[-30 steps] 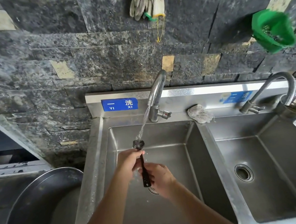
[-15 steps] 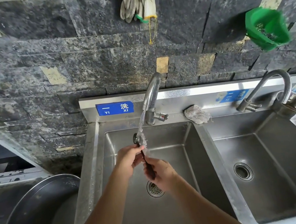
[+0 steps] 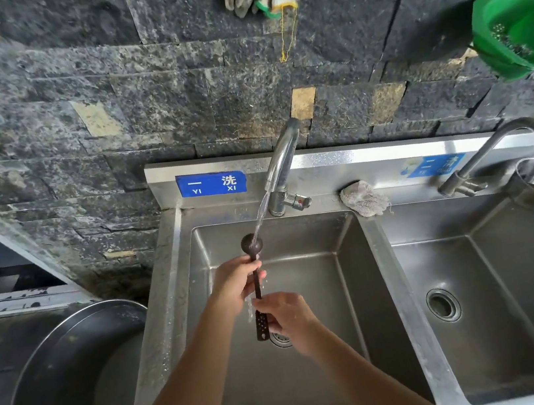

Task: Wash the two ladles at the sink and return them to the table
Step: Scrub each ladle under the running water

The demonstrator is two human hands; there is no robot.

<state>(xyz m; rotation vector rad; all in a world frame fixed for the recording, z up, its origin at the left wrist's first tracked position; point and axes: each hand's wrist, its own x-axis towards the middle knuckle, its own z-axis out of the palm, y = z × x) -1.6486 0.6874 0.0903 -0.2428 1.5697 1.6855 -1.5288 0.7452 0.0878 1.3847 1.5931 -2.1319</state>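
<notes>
Under running tap, both hands' grip closed on dark ladle, left hand, right hand

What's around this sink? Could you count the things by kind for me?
Faucets: 2
Sink basins with a visible drain: 2
Ladles: 1, held by both hands
Cloths on the ledge: 1
Green strainers on the wall: 1
Large metal tubs: 1
Total: 8

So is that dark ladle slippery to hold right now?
Probably a bit: the tap's stream lands on the ladle, wetting its bowl and handle. It looks stiff, staying straight between both hands. Its thin handle suggests it's light.
</notes>
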